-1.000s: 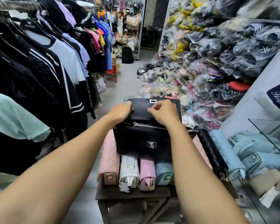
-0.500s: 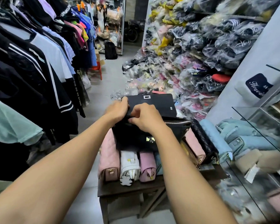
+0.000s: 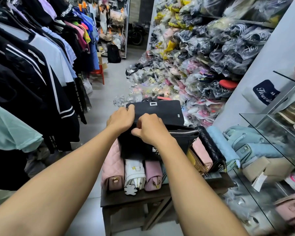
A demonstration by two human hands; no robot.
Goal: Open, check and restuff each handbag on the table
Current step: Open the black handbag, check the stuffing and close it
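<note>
A black handbag (image 3: 180, 142) stands on top of a row of bags on a small dark wooden table (image 3: 134, 197), its flap (image 3: 160, 110) lifted back with a silver clasp showing. My left hand (image 3: 120, 119) grips the flap's left edge. My right hand (image 3: 150, 129) is curled at the bag's top opening, pinching something at the left end of the silver zip; what it pinches is hidden. Under the black bag lie a pink quilted bag (image 3: 112, 167), a white bag (image 3: 134, 174) and a mauve bag (image 3: 153, 174).
More bags lean at the table's right: yellow, pink, black quilted (image 3: 211, 149) and light blue (image 3: 223, 147). Clothes hang on a rack (image 3: 32, 65) to the left. Bagged goods are heaped (image 3: 203, 57) on the right. Glass shelves (image 3: 271, 150) with bags stand at the near right.
My right hand has moved left along the top of the black bag, and the zip now lies open behind it. The flap stays lifted back in my left hand.
</note>
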